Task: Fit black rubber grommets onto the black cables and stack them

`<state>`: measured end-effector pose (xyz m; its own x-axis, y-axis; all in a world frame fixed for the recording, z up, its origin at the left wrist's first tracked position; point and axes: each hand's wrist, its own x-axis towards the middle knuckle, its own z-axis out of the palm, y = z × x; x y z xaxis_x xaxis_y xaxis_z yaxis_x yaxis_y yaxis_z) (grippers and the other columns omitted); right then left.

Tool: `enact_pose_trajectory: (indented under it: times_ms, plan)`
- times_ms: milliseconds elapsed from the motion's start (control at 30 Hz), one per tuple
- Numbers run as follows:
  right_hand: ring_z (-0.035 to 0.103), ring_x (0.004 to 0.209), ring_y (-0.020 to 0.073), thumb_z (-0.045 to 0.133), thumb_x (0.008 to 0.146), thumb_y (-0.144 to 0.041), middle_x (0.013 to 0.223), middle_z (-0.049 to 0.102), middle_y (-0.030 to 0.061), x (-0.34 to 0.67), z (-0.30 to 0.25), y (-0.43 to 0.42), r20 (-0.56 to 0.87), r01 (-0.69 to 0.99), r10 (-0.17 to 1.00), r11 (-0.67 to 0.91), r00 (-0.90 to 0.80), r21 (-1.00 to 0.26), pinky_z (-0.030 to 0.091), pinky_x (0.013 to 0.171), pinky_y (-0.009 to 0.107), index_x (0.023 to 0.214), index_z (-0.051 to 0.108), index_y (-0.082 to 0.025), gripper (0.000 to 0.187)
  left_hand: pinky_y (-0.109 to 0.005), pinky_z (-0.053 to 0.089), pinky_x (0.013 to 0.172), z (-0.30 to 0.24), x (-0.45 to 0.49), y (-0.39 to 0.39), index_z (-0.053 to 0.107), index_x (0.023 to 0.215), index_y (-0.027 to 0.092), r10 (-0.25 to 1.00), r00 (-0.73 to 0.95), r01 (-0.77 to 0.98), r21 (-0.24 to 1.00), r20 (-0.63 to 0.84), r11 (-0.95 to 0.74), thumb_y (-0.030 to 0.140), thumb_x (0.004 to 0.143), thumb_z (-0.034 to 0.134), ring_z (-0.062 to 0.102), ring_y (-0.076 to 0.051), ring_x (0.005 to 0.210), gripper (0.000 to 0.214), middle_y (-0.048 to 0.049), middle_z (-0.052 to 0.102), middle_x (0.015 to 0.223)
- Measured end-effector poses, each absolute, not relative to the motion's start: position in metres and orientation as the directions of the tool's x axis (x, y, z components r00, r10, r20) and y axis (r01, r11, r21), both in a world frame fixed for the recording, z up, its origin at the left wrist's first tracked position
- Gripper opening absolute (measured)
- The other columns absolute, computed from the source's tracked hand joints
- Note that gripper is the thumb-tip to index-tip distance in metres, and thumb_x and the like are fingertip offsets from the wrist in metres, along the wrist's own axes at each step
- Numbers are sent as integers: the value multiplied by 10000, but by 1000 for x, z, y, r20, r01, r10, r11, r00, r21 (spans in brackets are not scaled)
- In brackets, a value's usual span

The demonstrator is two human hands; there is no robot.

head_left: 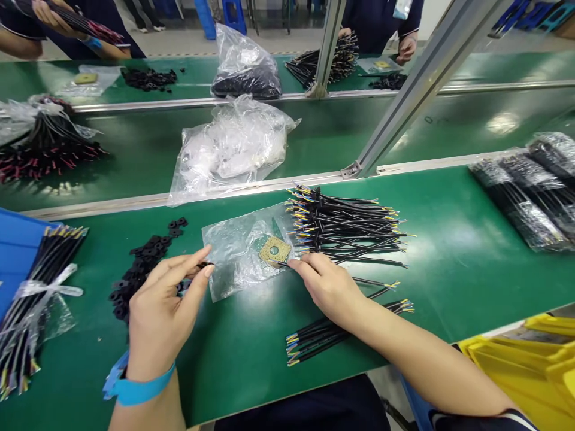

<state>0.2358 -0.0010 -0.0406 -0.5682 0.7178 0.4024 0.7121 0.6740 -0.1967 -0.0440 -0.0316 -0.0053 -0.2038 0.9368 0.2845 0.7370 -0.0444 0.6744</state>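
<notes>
At the left, a tied bundle of black cables lies on a blue board, beside a heap of black rubber grommets. The left hand has its fingers closed, pinching a small black piece, partly hidden. Further right, a tan square gasket lies on a clear plastic bag. The right hand grips a black multicore cable between thumb and forefinger, just beside the gasket, with a pile of loose cables beyond.

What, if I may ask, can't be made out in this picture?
Head view:
- The small black item at the left hand: mostly hidden by the fingers.
- The black cable under the right hand: middle hidden by that hand.
- The yellow bins: cut off by the lower right edge.
</notes>
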Motion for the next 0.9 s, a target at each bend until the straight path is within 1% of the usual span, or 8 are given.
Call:
enact_pose_trajectory:
  times_ms: [67,167,267,367,467,667,800,900]
  plan:
    - [572,829,181,481,997,-92,947,668,62,231,-40,-1,403,724,692,683,-599,-98,461,598,276,1116,661,-160,226,-317,568,868,-7,-41,-34,701,1264,283,941,-264,631,776,211,2,415,905,718,712,-208,983,382,-34,734,1071]
    - [541,780,182,535,974,-104,845,642,49,227,-37,-2,400,724,662,690,-634,7,442,579,291,994,684,-151,158,-270,604,826,-8,-39,-36,740,1121,263,939,-316,478,878,136,33,414,866,765,745,-196,949,298,-26,772,1034]
    - [550,807,186,537,961,-93,859,644,61,226,-35,-5,394,717,642,694,-658,65,454,594,295,1048,693,-110,180,-241,626,763,-7,-37,-35,761,1071,250,947,-314,398,915,69,65,421,809,818,760,-198,904,318,-34,788,994]
    - [552,813,185,516,951,-77,895,644,80,226,-35,-9,376,718,640,688,-670,108,463,589,293,1093,691,-79,225,-230,636,771,-4,-35,-34,772,1064,246,950,-309,338,938,39,71,415,743,871,766,-200,901,376,-44,778,1062]
    - [546,778,183,504,945,-72,855,621,81,225,-35,-10,351,727,652,670,-672,149,465,568,297,1098,693,-68,243,-233,645,759,-3,-32,-33,781,1073,247,955,-298,263,961,1,81,428,757,860,777,-215,915,372,-58,772,1109]
    - [578,781,186,496,966,-99,907,644,93,226,-34,-11,251,712,672,688,-697,137,474,556,298,1275,641,-101,342,-223,637,808,-16,-33,-31,767,1149,289,962,-239,42,988,-132,147,418,769,864,775,-200,963,412,-43,783,1131]
    - [608,772,198,509,957,-92,878,661,95,227,-35,-9,192,719,694,682,-694,135,485,538,303,1288,643,-89,357,-209,625,791,-18,-28,-29,785,1114,266,957,-203,-50,978,-208,202,448,752,874,770,-174,902,414,-55,781,1106]
    - [634,789,203,510,948,-70,896,689,95,231,-36,-5,228,718,690,692,-687,68,502,537,300,1268,657,-85,352,-187,608,762,-15,-21,-25,805,1052,260,941,-208,-126,961,-267,245,475,713,895,758,-149,851,411,-46,778,1057]
